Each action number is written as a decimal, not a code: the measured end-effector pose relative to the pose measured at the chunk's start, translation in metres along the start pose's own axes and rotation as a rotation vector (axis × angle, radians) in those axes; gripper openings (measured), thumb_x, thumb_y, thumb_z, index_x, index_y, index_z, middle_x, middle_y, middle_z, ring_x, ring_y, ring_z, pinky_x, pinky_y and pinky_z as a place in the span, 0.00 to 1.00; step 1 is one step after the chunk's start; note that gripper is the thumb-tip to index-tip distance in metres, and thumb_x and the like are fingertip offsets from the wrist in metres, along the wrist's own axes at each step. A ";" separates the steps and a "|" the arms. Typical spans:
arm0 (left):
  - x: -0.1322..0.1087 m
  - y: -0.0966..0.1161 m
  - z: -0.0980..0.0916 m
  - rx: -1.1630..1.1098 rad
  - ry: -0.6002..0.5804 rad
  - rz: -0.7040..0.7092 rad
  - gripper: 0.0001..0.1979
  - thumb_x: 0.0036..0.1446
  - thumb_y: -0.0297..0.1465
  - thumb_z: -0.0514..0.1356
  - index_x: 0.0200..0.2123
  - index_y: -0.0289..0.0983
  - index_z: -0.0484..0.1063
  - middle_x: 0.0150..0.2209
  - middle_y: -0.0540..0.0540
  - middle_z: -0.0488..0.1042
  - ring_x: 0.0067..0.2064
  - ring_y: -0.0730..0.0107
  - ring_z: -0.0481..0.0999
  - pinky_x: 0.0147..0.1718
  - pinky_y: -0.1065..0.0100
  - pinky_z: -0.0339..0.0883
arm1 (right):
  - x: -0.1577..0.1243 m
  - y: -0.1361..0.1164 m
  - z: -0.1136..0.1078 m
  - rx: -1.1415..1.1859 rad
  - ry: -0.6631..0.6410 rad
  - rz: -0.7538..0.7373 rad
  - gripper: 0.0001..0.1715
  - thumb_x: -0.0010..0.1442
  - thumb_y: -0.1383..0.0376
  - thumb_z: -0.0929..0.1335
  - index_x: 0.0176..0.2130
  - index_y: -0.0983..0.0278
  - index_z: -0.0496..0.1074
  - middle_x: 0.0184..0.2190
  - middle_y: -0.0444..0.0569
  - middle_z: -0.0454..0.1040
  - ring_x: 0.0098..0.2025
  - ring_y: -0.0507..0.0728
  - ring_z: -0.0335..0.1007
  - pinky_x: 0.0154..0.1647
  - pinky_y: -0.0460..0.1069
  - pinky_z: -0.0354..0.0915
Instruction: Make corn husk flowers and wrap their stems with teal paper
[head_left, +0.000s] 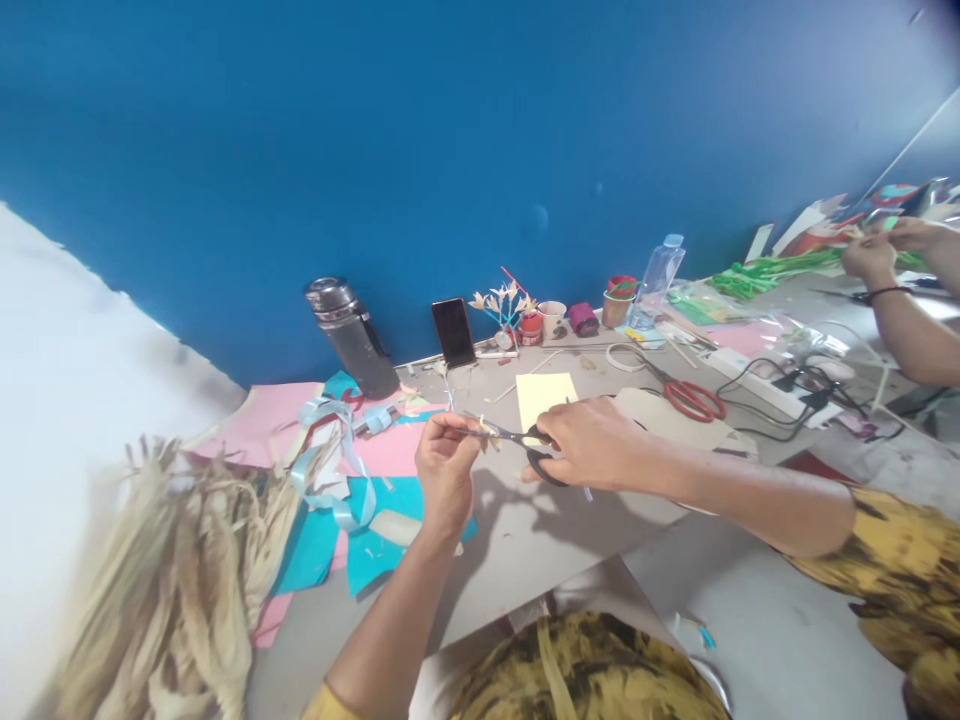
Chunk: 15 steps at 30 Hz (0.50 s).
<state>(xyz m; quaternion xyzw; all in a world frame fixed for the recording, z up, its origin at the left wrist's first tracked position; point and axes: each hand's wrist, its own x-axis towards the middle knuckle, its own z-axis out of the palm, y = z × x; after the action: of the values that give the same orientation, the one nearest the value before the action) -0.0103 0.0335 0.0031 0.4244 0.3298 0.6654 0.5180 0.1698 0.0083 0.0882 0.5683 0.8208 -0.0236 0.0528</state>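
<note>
Blue painted wall [480, 150]: rises behind the whole work surface.
Grey flat tabletop [510, 570]: runs along the wall, littered with craft materials.
Bundle of long, dry, straw-coloured husks [180, 590]: heaped at the left side.
Pink paper sheets [251, 420]: spread beside the husks, partly under teal paper sheets [307, 550].
Dark grey cylindrical flask with silver lid [349, 345]: leans in view, near the wall.
Co-worker's hands [874, 260]: far right, close to bright green strands [750, 280]; what they hold is too small to tell.
Right hand [589, 440]: closed around the handles of the black-handled metal scissors, fingers in the loops.
Left hand [442, 465]: thumb and fingers in a narrow pinch on the small pale piece.
Red-handled scissors [694, 400]: lying beyond the right forearm.
Black-handled metal scissors [521, 438]: blades pointing toward the left fingertips; their gap is hard to tell.
Small pale piece [489, 431]: above the tabletop, between both hands, at the blades.
</note>
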 end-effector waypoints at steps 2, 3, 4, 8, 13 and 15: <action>0.000 0.001 0.001 -0.006 0.003 -0.018 0.11 0.44 0.23 0.66 0.31 0.39 0.69 0.30 0.52 0.74 0.32 0.72 0.74 0.35 0.69 0.68 | 0.000 0.001 0.001 -0.008 0.002 -0.004 0.32 0.60 0.40 0.66 0.37 0.66 0.76 0.35 0.57 0.81 0.36 0.64 0.78 0.30 0.50 0.60; 0.000 0.001 0.001 -0.007 0.006 -0.024 0.11 0.44 0.24 0.66 0.31 0.39 0.69 0.30 0.52 0.74 0.32 0.72 0.74 0.35 0.69 0.68 | 0.000 0.001 0.001 -0.010 0.000 -0.004 0.32 0.60 0.40 0.66 0.37 0.66 0.76 0.34 0.57 0.81 0.35 0.64 0.78 0.30 0.50 0.59; 0.000 0.001 0.001 -0.009 0.008 -0.030 0.11 0.44 0.24 0.67 0.31 0.39 0.69 0.30 0.52 0.74 0.31 0.72 0.74 0.35 0.69 0.68 | 0.000 0.001 0.002 -0.011 -0.001 -0.003 0.32 0.60 0.40 0.66 0.37 0.66 0.76 0.34 0.57 0.81 0.35 0.63 0.78 0.30 0.50 0.59; 0.002 -0.002 0.000 -0.046 0.012 -0.054 0.12 0.43 0.25 0.68 0.31 0.38 0.69 0.29 0.52 0.73 0.31 0.72 0.74 0.35 0.69 0.67 | 0.000 0.002 0.004 -0.007 -0.002 0.002 0.32 0.61 0.40 0.65 0.37 0.66 0.76 0.32 0.56 0.80 0.34 0.63 0.78 0.29 0.49 0.57; 0.004 -0.006 -0.001 -0.122 0.011 -0.087 0.14 0.42 0.25 0.71 0.30 0.38 0.69 0.30 0.52 0.73 0.32 0.74 0.73 0.36 0.70 0.67 | 0.000 0.000 0.000 0.030 -0.015 0.024 0.31 0.60 0.41 0.66 0.35 0.66 0.77 0.31 0.55 0.80 0.35 0.63 0.78 0.29 0.48 0.56; 0.004 -0.008 -0.001 -0.134 0.010 -0.100 0.14 0.41 0.25 0.71 0.30 0.38 0.69 0.29 0.52 0.72 0.32 0.74 0.73 0.36 0.70 0.67 | -0.001 -0.001 -0.001 0.036 -0.017 0.030 0.30 0.61 0.41 0.66 0.35 0.66 0.77 0.30 0.55 0.80 0.34 0.63 0.77 0.29 0.48 0.57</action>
<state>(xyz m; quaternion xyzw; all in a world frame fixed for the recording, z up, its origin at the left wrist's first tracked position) -0.0086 0.0395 -0.0034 0.3686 0.3079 0.6613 0.5762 0.1692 0.0076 0.0892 0.5810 0.8113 -0.0424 0.0497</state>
